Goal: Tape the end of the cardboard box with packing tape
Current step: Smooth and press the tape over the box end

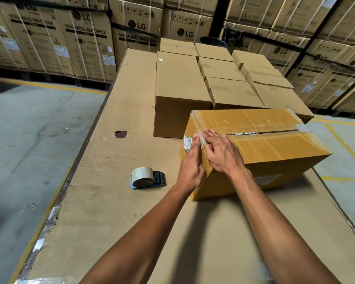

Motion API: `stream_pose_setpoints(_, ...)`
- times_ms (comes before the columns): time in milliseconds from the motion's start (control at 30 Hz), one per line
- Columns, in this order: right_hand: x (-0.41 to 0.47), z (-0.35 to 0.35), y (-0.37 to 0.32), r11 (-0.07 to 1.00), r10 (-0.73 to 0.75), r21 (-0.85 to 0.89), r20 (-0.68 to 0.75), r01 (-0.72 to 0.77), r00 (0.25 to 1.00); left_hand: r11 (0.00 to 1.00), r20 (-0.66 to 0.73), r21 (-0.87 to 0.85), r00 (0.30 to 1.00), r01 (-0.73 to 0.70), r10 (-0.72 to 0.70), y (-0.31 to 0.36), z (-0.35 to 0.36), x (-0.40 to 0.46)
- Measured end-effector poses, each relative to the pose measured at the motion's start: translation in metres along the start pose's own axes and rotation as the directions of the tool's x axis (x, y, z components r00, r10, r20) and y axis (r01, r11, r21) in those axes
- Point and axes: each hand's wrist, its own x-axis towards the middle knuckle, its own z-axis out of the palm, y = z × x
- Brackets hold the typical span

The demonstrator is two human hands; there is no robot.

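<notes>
Both hands flat, fingers together, left hand (pixel 190 167) on the end face and right hand (pixel 221 152) on top, pressing clear tape over the near-left edge of the yellow-brown cardboard box (pixel 275 148) resting on the cardboard-covered table (pixel 119 212), grey tape roll in blue dispenser (pixel 146 177) lying just left.

Large taped cardboard box (pixel 264 148) sits on flat cardboard-covered work surface (pixel 115 212), right of centre. Roll of packing tape in its dispenser (pixel 146 178) lies on surface, left of box, apart from it. Left hand (pixel 190 167) flat against box's left end; right hand (pixel 221 151) on top edge just beside it, fingertips apparently touching. Group of smaller plain cartons (pixel 213 78) behind box. Stacked printed appliance cartons (pixel 86 44) beyond.
</notes>
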Motion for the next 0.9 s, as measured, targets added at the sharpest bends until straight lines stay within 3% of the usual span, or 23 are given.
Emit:
stream_pose_setpoints(167, -0.004, 0.005, -0.002, 0.997, 0.069, -0.026, -0.069, -0.071, 0.995, 0.991, 0.07, 0.07, 0.99, 0.114, -0.119, -0.023, 0.002, -0.018)
stream_pose_setpoints(333, -0.015, 0.005, 0.001, 0.999, -0.02, -0.028, -0.138, 0.017, 0.99, 0.998, 0.033, 0.05, 0.999, 0.025, -0.027, 0.0, 0.002, -0.004)
stream_pose_setpoints(533, -0.018, 0.013, -0.008, 0.988, 0.135, -0.047, -0.221, -0.149, 0.966, 0.986, 0.15, 0.128, 0.98, 0.109, -0.128, -0.016, 0.002, -0.019)
stream_pose_setpoints(633, -0.022, 0.014, -0.004, 0.989, 0.127, -0.044, -0.232, -0.141, 0.964, 0.984, 0.135, 0.168, 0.987, 0.062, -0.085, -0.012, -0.006, -0.019)
stream_pose_setpoints(733, -0.025, 0.015, 0.0, 0.996, 0.057, -0.05, -0.249, -0.072, 0.967, 0.996, 0.064, 0.092, 0.998, 0.002, -0.008, 0.009, -0.007, -0.011)
stream_pose_setpoints(900, -0.027, 0.019, -0.006, 0.986, 0.138, -0.049, -0.27, -0.157, 0.953, 0.995, 0.106, 0.085, 0.992, 0.054, -0.063, 0.008, 0.0, -0.017)
